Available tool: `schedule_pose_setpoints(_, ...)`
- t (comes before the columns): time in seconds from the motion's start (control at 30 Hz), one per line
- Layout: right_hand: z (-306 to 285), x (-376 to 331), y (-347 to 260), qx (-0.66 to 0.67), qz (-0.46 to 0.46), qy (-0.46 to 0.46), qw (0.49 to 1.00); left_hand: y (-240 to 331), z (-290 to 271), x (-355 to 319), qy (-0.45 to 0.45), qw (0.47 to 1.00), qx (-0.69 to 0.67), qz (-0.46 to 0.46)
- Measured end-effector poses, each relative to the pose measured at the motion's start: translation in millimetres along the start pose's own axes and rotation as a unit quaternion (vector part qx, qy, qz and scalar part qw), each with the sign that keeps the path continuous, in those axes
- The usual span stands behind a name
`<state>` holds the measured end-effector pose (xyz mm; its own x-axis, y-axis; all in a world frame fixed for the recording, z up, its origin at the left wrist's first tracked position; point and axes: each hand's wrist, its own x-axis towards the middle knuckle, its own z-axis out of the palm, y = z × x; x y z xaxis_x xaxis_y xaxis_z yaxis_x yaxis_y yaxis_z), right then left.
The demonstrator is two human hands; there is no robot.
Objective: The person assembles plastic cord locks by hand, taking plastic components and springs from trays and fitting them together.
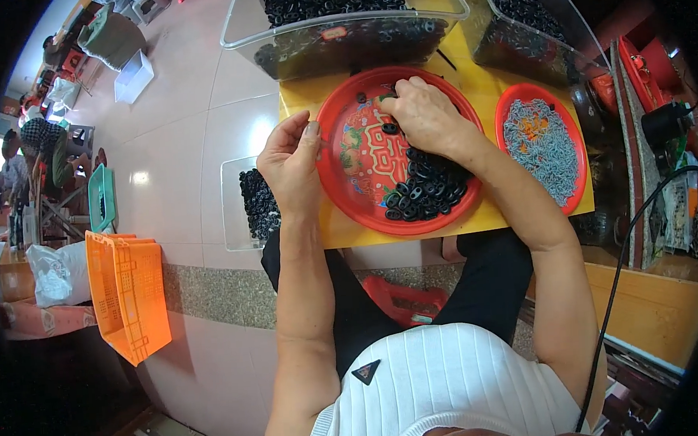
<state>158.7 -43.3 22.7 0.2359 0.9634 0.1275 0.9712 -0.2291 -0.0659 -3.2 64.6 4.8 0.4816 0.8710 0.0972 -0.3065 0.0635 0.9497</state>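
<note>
A round red tray (339,197) with a printed pattern lies on the yellow tabletop in front of me. Small black oval pieces with holes (425,187) are heaped in its near right part. My left hand (290,162) is raised at the tray's left rim, thumb and fingers drawn together; anything between them is too small to make out. Over the tray's far right side, my right hand (425,115) is closed with its fingers bent down, and its fingertips are partly hidden. A single black piece (390,128) shows just below its thumb side.
A smaller red tray (504,133) to the right holds many small grey metal parts and some orange ones. Clear bins of black pieces (341,43) stand beyond. Left of the table is another clear bin (231,223); an orange crate (138,293) sits farther left. A black cable (626,237) hangs at right.
</note>
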Motion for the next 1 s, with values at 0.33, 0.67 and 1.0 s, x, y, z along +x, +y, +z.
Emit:
schedule_pose_setpoints(0.33, -28, -21, -8, 0.161, 0.026, 0.093, 0.982, -4, -11, 6, -0.022, 0.942, 0.282, 0.182)
schedule_pose_setpoints(0.67, -30, -41, -11, 0.34, 0.053, 0.137, 0.929, 9, 9, 15, -0.184, 0.697, 0.653, 0.231)
schedule_pose_setpoints(1.0, -13, -35, -8, 0.422, 0.079, 0.128, 0.894, 6, 20, 11, -0.213, 0.628, 0.716, 0.218)
